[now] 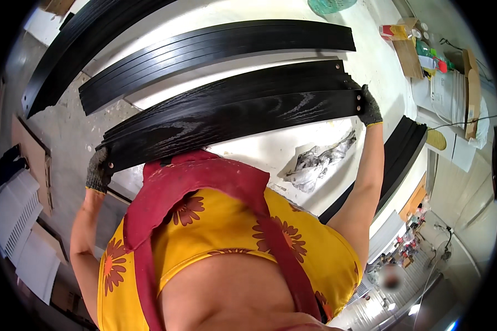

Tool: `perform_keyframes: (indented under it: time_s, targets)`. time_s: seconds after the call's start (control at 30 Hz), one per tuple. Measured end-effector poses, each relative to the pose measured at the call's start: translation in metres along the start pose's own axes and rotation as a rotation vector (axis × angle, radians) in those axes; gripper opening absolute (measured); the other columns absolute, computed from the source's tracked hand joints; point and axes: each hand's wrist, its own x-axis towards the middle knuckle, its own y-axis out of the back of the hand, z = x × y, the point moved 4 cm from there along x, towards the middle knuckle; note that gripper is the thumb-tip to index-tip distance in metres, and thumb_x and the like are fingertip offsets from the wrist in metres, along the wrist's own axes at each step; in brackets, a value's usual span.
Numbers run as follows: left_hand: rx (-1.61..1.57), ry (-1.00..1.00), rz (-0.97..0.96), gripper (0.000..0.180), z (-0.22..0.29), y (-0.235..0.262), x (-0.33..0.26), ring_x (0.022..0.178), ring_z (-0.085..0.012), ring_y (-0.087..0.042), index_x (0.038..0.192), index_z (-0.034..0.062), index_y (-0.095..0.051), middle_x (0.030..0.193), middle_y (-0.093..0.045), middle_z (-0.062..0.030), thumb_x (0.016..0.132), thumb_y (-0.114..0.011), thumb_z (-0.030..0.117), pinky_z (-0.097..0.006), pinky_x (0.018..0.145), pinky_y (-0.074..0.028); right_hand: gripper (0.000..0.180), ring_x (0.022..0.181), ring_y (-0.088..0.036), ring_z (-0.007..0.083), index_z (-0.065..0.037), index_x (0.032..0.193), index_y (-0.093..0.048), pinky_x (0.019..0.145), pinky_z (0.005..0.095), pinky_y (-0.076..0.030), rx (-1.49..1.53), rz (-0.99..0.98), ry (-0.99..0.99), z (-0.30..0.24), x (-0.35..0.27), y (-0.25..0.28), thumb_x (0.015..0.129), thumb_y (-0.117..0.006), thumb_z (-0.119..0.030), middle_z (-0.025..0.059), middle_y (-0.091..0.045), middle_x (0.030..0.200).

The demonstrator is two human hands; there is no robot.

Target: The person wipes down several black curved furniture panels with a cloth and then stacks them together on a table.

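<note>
Stretched across in front of me is a bundle of long black wood-grain slats (232, 113), lying one against another, with small holes near their ends. My left hand (98, 171), in a dark grey knitted glove, is closed round the left end. At the right end, my right hand (371, 107), gloved the same way, grips the slats; its fingers are partly hidden behind them. Just beyond lies another group of black slats (215, 47) on the white table (270, 146).
More black slats lie at the far left (88, 49) and by my right forearm (400, 157). A crumpled grey-and-white rag (320, 165) rests on the table. Cardboard boxes (407, 55) and small containers stand at the right; flat boards (30, 160) are at the left.
</note>
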Motion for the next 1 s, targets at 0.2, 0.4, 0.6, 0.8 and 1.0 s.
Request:
perform_keyframes:
  time_s: [0.2,0.4,0.6,0.8,1.0]
  targets:
    - [0.029,-0.007,-0.061,0.046,0.008,-0.015,-0.006,0.072,-0.0104,-0.063,0.117,0.0082,-0.062,0.096,-0.068,-0.0010,0.076,-0.072,0.027,-0.022,0.057,-0.052,0.051,0.120,-0.050,0.0183,-0.005,0.132,-0.053,0.103,0.0314,-0.038,-0.250,0.094,0.163,0.013,-0.001,0.017,0.093,-0.056,-0.037,0.0054,-0.056,0.131]
    - [-0.011,-0.022,-0.078,0.046,0.009,-0.018,-0.003,0.083,-0.0125,-0.064,0.118,0.0075,-0.061,0.101,-0.068,-0.0030,0.078,-0.071,0.027,-0.027,0.067,-0.054,0.050,0.084,-0.053,0.0118,-0.012,0.120,-0.066,0.076,0.0254,-0.046,-0.871,0.359,0.030,-0.034,0.046,0.010,0.089,-0.056,-0.050,0.0024,-0.066,0.112]
    - [0.011,0.003,0.014,0.040,-0.001,0.012,0.009,0.084,-0.0149,-0.064,0.115,0.0084,-0.063,0.103,-0.067,-0.0028,0.079,-0.070,0.023,-0.027,0.067,-0.053,0.049,0.093,-0.053,0.0172,-0.013,0.115,-0.069,0.082,0.0300,-0.044,-0.563,0.340,-0.042,-0.023,0.069,0.021,0.086,-0.060,-0.051,0.0045,-0.064,0.112]
    - [-0.023,0.005,-0.089,0.037,-0.019,0.038,0.004,0.082,-0.0132,-0.062,0.112,0.0099,-0.066,0.103,-0.068,-0.0003,0.078,-0.071,0.021,-0.025,0.064,-0.049,0.044,0.100,-0.058,0.0151,-0.008,0.112,-0.069,0.090,0.0272,-0.044,-0.626,0.436,-0.050,0.004,0.030,0.009,0.087,-0.064,-0.044,0.0051,-0.066,0.111]
    - [0.056,0.050,-0.069,0.040,-0.024,0.071,0.001,0.083,-0.0124,-0.062,0.116,0.0099,-0.064,0.104,-0.067,0.0000,0.077,-0.071,0.022,-0.025,0.064,-0.049,0.044,0.097,-0.061,0.0159,-0.004,0.110,-0.070,0.088,0.0286,-0.045,-0.566,0.553,-0.049,0.036,-0.017,-0.002,0.086,-0.066,-0.041,0.0065,-0.068,0.108]
